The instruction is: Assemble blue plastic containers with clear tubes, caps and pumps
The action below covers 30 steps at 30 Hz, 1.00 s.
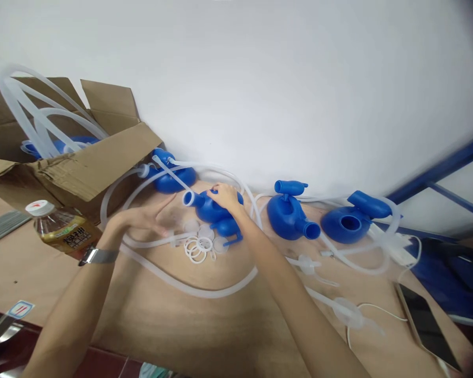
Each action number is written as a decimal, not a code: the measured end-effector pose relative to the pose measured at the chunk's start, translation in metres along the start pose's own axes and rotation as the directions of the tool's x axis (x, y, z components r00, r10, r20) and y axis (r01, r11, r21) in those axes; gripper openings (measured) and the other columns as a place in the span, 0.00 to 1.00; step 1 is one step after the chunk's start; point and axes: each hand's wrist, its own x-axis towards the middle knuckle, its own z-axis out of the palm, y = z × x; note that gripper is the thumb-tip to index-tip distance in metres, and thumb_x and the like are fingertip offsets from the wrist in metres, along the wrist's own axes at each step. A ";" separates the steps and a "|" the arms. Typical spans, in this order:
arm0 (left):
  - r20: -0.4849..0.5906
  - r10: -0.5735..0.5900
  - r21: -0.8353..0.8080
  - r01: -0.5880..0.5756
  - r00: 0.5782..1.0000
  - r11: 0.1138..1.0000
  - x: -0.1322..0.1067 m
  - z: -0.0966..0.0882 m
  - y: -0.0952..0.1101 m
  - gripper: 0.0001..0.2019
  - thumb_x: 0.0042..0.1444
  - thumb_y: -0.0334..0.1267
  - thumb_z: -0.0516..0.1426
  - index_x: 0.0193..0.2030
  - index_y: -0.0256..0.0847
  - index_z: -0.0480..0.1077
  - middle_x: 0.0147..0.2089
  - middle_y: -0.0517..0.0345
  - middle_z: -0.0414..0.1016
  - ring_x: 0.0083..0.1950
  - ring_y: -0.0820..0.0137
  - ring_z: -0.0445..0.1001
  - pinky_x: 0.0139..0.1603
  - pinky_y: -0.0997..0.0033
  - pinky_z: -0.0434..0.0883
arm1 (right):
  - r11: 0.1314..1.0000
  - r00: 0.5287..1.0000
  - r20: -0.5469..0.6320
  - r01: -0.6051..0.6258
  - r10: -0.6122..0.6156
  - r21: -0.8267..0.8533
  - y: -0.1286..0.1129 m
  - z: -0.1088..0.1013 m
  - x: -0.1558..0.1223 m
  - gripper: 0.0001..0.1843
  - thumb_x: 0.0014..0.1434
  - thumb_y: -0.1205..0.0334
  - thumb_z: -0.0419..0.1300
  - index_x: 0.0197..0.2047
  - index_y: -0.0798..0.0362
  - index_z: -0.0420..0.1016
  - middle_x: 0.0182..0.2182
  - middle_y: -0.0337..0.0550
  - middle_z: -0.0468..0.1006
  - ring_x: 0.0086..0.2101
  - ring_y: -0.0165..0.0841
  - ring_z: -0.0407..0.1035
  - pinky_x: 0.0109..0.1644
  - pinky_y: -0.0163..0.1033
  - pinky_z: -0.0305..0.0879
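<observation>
My right hand is on top of a blue plastic urinal bottle, fingers curled over it; its neck points left. A blue handle-like part hangs at its near side. My left hand, wearing a watch on the wrist, has its fingers spread just left of the bottle and holds nothing visible. Close to its fingertips is the end of a clear hose. White sealing rings and translucent discs lie in front of the bottle. A long hose loops around them.
More blue urinal bottles stand at the back and right. At left are an open cardboard box with hoses and a drink bottle. Hoses with translucent caps and a phone lie at right. A wall closes the back.
</observation>
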 end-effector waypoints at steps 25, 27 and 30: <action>0.118 0.199 0.137 -0.214 0.973 0.967 0.003 0.052 0.100 0.13 0.72 0.42 0.54 0.42 0.40 0.78 0.47 0.45 0.82 0.48 0.56 0.81 0.50 0.60 0.72 | 0.997 0.997 -0.066 -0.025 0.029 0.071 0.005 -0.023 -0.013 0.20 0.72 0.47 0.58 0.42 0.52 0.86 0.52 0.49 0.84 0.49 0.41 0.79 0.53 0.40 0.68; 0.085 0.165 0.155 -0.177 0.983 0.972 -0.003 0.072 0.110 0.11 0.70 0.42 0.58 0.48 0.40 0.79 0.52 0.42 0.81 0.53 0.52 0.81 0.55 0.56 0.73 | 0.992 0.988 -0.120 -0.080 0.092 0.100 0.008 -0.039 -0.011 0.24 0.73 0.46 0.55 0.41 0.54 0.85 0.50 0.51 0.84 0.48 0.42 0.78 0.51 0.40 0.68; -0.025 0.137 0.079 -0.134 0.990 0.988 -0.011 0.086 0.105 0.16 0.71 0.46 0.55 0.54 0.42 0.80 0.56 0.42 0.81 0.55 0.52 0.81 0.58 0.55 0.75 | 0.974 0.975 -0.156 -0.128 0.158 0.186 0.019 -0.073 -0.012 0.33 0.77 0.41 0.44 0.36 0.54 0.80 0.39 0.48 0.84 0.42 0.39 0.78 0.46 0.38 0.68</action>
